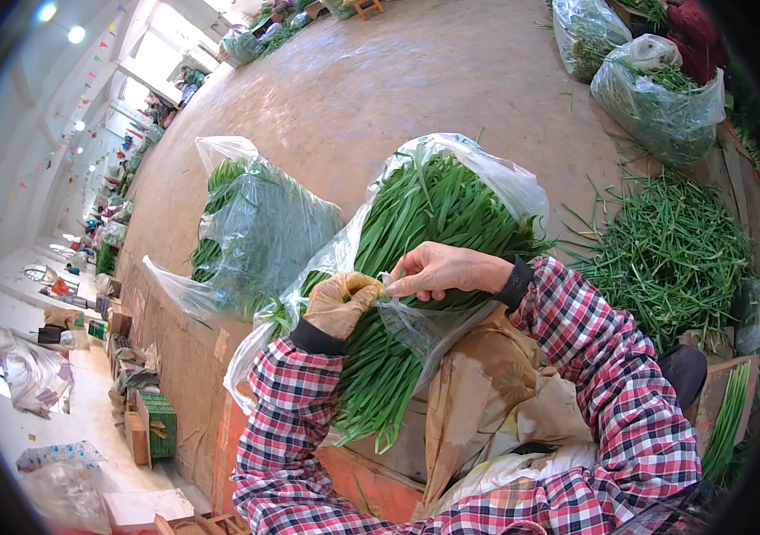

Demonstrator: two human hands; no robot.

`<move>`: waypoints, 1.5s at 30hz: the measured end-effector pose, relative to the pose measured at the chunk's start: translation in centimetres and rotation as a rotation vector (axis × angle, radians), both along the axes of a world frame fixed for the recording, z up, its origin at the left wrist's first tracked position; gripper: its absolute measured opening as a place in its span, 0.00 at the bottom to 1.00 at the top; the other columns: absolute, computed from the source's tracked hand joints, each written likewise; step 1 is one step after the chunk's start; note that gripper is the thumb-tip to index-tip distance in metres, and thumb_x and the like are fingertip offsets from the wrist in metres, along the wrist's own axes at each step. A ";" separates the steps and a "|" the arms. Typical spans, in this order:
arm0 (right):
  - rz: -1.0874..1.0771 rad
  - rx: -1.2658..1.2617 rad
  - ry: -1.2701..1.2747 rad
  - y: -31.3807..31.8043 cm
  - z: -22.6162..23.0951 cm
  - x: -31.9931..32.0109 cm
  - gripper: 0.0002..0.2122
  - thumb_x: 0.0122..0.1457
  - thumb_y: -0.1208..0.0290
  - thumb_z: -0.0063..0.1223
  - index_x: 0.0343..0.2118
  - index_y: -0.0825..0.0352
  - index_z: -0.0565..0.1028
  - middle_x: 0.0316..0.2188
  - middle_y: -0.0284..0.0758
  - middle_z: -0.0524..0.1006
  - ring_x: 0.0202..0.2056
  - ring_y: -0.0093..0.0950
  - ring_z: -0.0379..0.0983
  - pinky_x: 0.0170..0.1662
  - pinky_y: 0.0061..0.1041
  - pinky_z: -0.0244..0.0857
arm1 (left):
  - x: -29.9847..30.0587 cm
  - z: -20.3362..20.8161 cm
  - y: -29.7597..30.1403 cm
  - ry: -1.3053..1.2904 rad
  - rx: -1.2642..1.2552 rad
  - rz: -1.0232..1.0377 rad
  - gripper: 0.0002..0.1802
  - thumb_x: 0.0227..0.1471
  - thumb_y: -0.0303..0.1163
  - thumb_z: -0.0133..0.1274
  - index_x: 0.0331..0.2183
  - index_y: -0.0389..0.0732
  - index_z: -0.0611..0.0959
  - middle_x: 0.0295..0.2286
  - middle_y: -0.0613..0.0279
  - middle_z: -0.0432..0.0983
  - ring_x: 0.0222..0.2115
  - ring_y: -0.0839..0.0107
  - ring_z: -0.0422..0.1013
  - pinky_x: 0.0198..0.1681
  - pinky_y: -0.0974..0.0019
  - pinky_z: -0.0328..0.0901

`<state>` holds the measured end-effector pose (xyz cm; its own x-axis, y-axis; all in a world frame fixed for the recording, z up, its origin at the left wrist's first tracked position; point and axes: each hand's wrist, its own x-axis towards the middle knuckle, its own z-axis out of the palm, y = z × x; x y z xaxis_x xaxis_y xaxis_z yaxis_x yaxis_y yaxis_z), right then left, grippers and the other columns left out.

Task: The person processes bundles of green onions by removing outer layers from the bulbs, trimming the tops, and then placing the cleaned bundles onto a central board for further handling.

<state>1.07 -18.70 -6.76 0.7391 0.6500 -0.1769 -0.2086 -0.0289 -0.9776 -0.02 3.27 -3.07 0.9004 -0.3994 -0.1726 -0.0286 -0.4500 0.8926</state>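
Your gloved left hand [337, 305] and bare right hand [451, 269] nearly meet, both pinching what looks like 1 gathered edge of the clear bag [412, 325] around the greens [456, 209] before you. Likely best: draw it snug, evenly, without bruising the greens.

From the head, looking down at near hands [445, 269].

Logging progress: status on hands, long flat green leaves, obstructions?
Tan-gloved left hand, bare right hand: pinching clear plastic bag. Leaves: partly bagged, ends protruding. Nothing visibly blocking either hand.
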 end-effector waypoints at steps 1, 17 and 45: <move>-0.005 0.001 0.012 0.2 -0.1 0.1 0.15 0.55 0.59 0.55 0.22 0.67 0.76 0.14 0.23 0.66 0.15 0.12 0.57 0.17 0.13 0.50 | -0.1 -0.2 -0.1 -0.068 0.037 0.005 0.05 0.52 0.23 0.49 0.32 0.35 0.80 0.22 0.70 0.73 0.22 0.83 0.63 0.27 0.79 0.61; -0.479 -0.402 -0.561 -1.4 -2.5 2.7 0.16 0.55 0.63 0.48 0.18 0.72 0.71 0.15 0.47 0.69 0.19 0.43 0.65 0.26 0.38 0.59 | -2.8 1.7 -0.6 -0.861 0.564 -0.059 0.16 0.49 0.35 0.53 0.38 0.35 0.77 0.13 0.56 0.69 0.16 0.60 0.68 0.23 0.62 0.63; -0.129 -0.182 -0.376 0.9 -0.2 -3.0 0.10 0.48 0.66 0.52 0.26 0.69 0.77 0.20 0.44 0.74 0.24 0.32 0.73 0.29 0.28 0.66 | -1.6 4.3 -1.5 -0.423 0.514 -0.175 0.16 0.44 0.19 0.40 0.37 0.35 0.74 0.25 0.58 0.72 0.26 0.69 0.70 0.33 0.69 0.65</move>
<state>-1.89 -17.84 -6.91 0.8472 0.5310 0.0174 0.1480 -0.2043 -0.9677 -1.66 1.73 1.21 0.8617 -0.5068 -0.0270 -0.4386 -0.7704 0.4627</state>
